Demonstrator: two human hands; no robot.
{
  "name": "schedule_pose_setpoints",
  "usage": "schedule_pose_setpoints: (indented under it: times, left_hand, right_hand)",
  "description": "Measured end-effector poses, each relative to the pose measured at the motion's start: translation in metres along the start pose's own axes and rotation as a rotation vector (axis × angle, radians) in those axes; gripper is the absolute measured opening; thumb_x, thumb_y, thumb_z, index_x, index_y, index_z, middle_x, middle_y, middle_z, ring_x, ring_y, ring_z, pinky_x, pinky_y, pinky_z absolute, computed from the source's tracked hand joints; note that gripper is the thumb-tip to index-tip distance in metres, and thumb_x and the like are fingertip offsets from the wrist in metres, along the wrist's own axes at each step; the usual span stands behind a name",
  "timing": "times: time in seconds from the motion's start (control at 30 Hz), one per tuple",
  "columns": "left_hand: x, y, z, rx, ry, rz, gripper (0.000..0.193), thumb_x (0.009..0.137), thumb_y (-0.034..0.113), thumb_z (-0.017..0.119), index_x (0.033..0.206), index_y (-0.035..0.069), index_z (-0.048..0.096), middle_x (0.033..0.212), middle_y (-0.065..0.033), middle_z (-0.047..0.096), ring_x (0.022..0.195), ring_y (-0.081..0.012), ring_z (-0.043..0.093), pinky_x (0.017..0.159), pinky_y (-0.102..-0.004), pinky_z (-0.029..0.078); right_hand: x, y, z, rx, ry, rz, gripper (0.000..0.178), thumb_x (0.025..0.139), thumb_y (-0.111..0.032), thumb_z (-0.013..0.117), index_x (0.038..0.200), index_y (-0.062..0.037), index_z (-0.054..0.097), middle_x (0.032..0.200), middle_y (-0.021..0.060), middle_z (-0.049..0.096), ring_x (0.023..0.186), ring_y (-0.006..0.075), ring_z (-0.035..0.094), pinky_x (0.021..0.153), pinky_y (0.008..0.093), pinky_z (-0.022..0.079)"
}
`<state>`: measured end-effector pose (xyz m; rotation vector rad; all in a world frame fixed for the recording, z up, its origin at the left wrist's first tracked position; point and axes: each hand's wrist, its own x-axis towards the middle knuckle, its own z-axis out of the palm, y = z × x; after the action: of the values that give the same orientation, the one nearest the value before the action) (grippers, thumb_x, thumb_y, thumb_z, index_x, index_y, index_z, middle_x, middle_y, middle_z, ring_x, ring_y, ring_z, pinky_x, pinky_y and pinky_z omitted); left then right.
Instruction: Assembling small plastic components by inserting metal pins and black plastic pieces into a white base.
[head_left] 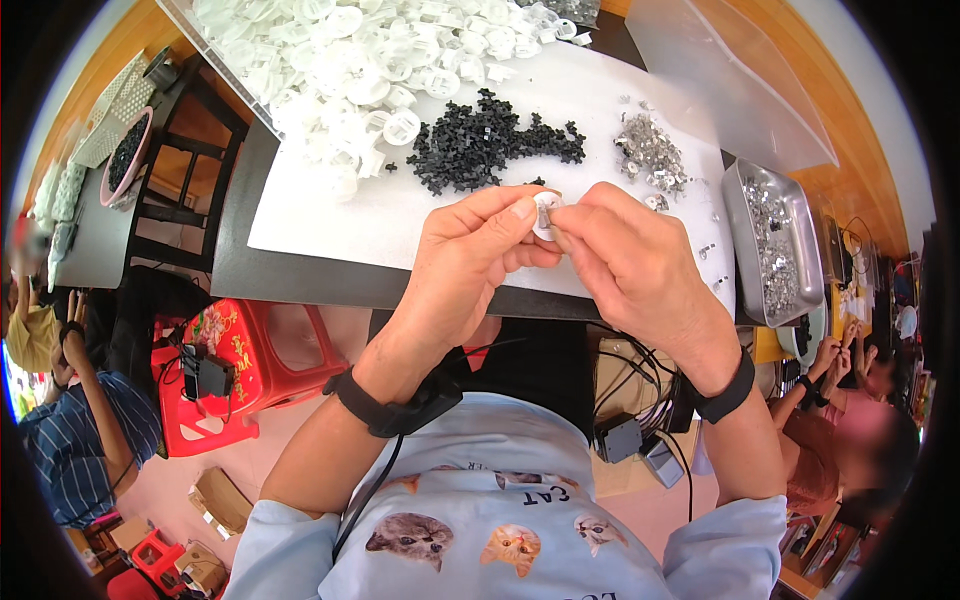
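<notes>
"Taking the head view, the only one: working on what?"

"Probably on a single piece: holding a white disc [541, 229] above the near part of the white sheet [330, 230] on the table [290, 281]. Seeming only partway through it."

"Counting anything as finished?"

"Not making out any finished pile for sure. Seeing plenty remaining loose, though: a white heap [345, 60] at the upper left, a black heap [470, 145] beside it, a metal heap [648, 152] farther right, and more metal bits [772, 250] in the steel tray [810, 262]."

"And grasping how?"

"With the left hand [465, 245], gripping the disc at its rim between thumb and fingers. With the right hand [640, 265], closing thumb and forefinger on a grey bit [547, 208] at its face; not being able to tell its kind past the fingertips."

"And posing the arms?"

"Reaching both forearms up from below, slanting them inward, meeting fingertip to fingertip at the disc. Wearing black bands [733, 388] on both wrists."
</notes>
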<state>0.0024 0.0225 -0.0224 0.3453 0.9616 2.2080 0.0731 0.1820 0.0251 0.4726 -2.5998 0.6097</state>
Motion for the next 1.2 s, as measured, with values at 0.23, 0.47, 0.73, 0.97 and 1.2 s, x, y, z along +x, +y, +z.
schedule_pose_setpoints:
  times: [0.23,0.47,0.73,0.97,1.2]
  left_hand:
    - [-0.001,-0.001,0.001,0.070,0.011,-0.003,0.027,0.097,0.015,0.054,0.113,-0.006,0.061,0.099,-0.0114,0.066,0.086,-0.0157,0.064,0.080,-0.0305,0.054]
    - [0.001,0.003,0.002,0.021,0.002,-0.057,0.026,0.097,0.013,0.053,0.110,-0.007,0.061,0.095,-0.0108,0.065,0.084,-0.0152,0.062,0.079,-0.0297,0.054]
    - [0.002,0.003,-0.001,0.067,-0.004,-0.078,0.028,0.096,0.012,0.053,0.116,-0.008,0.059,0.102,-0.0134,0.066,0.089,-0.0187,0.065,0.081,-0.0316,0.056]
    - [-0.001,0.001,-0.006,0.024,-0.049,-0.008,0.028,0.097,0.012,0.052,0.118,-0.006,0.059,0.108,-0.0134,0.066,0.093,-0.0186,0.065,0.084,-0.0333,0.055]
    - [-0.002,-0.003,-0.004,0.027,0.019,0.015,0.026,0.095,0.013,0.057,0.115,-0.004,0.063,0.099,-0.0099,0.067,0.088,-0.0154,0.063,0.081,-0.0293,0.052]
  right_hand:
    - [0.003,-0.001,0.005,0.036,0.012,0.056,0.007,0.080,-0.002,0.061,0.083,-0.0037,0.056,0.074,0.0083,0.052,0.059,0.0267,0.056,0.050,0.0351,0.045]
    - [0.004,-0.001,-0.002,-0.006,-0.040,-0.006,0.013,0.074,-0.002,0.064,0.083,-0.0058,0.057,0.075,0.0055,0.049,0.060,0.0234,0.056,0.050,0.0341,0.045]
    - [-0.002,-0.002,-0.010,-0.133,-0.120,-0.048,0.022,0.073,-0.001,0.064,0.094,-0.0055,0.061,0.076,0.0045,0.051,0.063,0.0219,0.058,0.050,0.0327,0.046]
    - [-0.011,-0.005,-0.002,-0.054,0.007,0.011,0.029,0.074,0.003,0.064,0.102,-0.0030,0.063,0.077,0.0063,0.053,0.064,0.0209,0.058,0.051,0.0312,0.046]
    - [-0.008,-0.013,0.002,0.349,0.052,0.286,0.011,0.086,0.000,0.059,0.096,0.0012,0.062,0.075,0.0111,0.057,0.062,0.0250,0.057,0.054,0.0320,0.044]
